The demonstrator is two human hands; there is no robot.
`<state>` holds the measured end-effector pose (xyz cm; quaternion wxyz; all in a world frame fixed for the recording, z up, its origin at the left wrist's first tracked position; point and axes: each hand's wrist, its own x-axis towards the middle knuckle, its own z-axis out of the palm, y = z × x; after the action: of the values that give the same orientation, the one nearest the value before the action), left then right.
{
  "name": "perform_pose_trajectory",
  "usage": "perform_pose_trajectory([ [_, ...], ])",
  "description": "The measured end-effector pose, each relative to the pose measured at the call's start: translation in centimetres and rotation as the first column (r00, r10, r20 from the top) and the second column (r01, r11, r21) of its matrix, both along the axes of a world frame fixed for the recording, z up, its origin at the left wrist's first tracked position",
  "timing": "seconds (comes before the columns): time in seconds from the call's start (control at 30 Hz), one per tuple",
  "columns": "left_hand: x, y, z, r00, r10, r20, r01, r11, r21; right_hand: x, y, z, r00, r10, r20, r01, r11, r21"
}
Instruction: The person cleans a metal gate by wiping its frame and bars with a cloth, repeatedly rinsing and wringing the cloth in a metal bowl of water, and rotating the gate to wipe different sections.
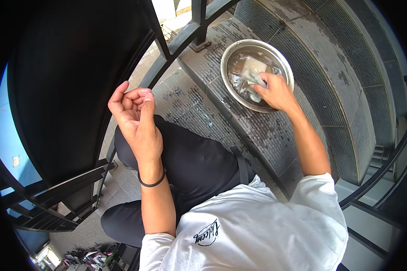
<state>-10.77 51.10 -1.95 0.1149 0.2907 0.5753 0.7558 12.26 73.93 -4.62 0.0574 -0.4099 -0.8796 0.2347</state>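
Observation:
My right hand (272, 91) is in a round metal basin (226, 50) of water, its fingers closed on a wet, pale cloth (254, 67). Part of the cloth is blurred and covered by my fingers. My left hand (138, 118) is raised over my left knee, away from the basin. Its fingers are loosely bent, the thumb tip close to a fingertip, and I see nothing held in it. A thin black band (152, 183) circles that wrist.
The basin stands on grey ribbed steps (203, 97) with wet patches; curved steps (323, 67) rise to the right. Beside my left hand is a black metal railing (185, 38) with a dark panel (72, 90). Another railing (371, 180) runs at the lower right.

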Motion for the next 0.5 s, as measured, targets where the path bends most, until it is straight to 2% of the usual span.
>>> perform_pose_trajectory([
  [0.07,0.1,0.0,-0.1,0.999,-0.019,0.028,0.018,1.000,0.022,0.1,0.7,0.4,0.998,0.018,0.059,-0.020,1.000,0.024],
  [0.1,0.1,0.0,-0.1,0.999,-0.011,0.031,0.011,1.000,0.020,0.0,0.5,1.0,0.983,-0.114,-0.143,0.110,0.993,-0.039],
  [0.13,0.2,-0.1,0.0,1.000,0.002,0.022,-0.002,1.000,-0.001,0.0,0.3,1.1,0.910,-0.254,-0.327,0.223,0.966,-0.130],
  [0.17,0.1,-0.1,0.1,1.000,0.007,0.008,-0.007,1.000,-0.021,-0.1,0.2,0.2,0.883,-0.209,-0.420,0.178,0.978,-0.112],
  [0.2,0.1,-0.1,0.0,1.000,0.002,0.004,-0.002,1.000,-0.021,0.1,0.6,-0.3,0.880,-0.214,-0.424,0.182,0.977,-0.113],
  [0.27,0.0,0.0,-0.3,0.999,0.011,-0.031,-0.012,1.000,-0.028,0.7,1.5,-0.7,0.967,-0.183,-0.175,0.151,0.972,-0.181],
  [0.3,0.1,0.0,-0.2,0.999,0.015,-0.031,-0.016,0.999,-0.029,0.8,1.3,0.0,0.910,-0.184,-0.371,0.096,0.965,-0.244],
  [0.33,0.2,0.0,-0.1,0.999,0.021,-0.035,-0.023,0.999,-0.044,0.7,1.2,-0.3,0.912,-0.181,-0.368,0.091,0.964,-0.248],
  [0.4,0.3,-0.1,0.0,0.999,0.020,-0.044,-0.023,0.998,-0.060,0.5,1.0,-0.7,0.820,-0.170,-0.546,0.068,0.977,-0.203],
  [0.43,0.3,-0.1,0.0,0.999,0.017,-0.043,-0.019,0.998,-0.053,0.8,1.2,-0.7,0.947,-0.119,-0.297,0.064,0.980,-0.189],
  [0.5,0.2,0.1,0.1,0.999,0.017,-0.041,-0.019,0.999,-0.042,0.8,1.1,-0.5,0.925,-0.138,-0.353,0.072,0.978,-0.195],
])
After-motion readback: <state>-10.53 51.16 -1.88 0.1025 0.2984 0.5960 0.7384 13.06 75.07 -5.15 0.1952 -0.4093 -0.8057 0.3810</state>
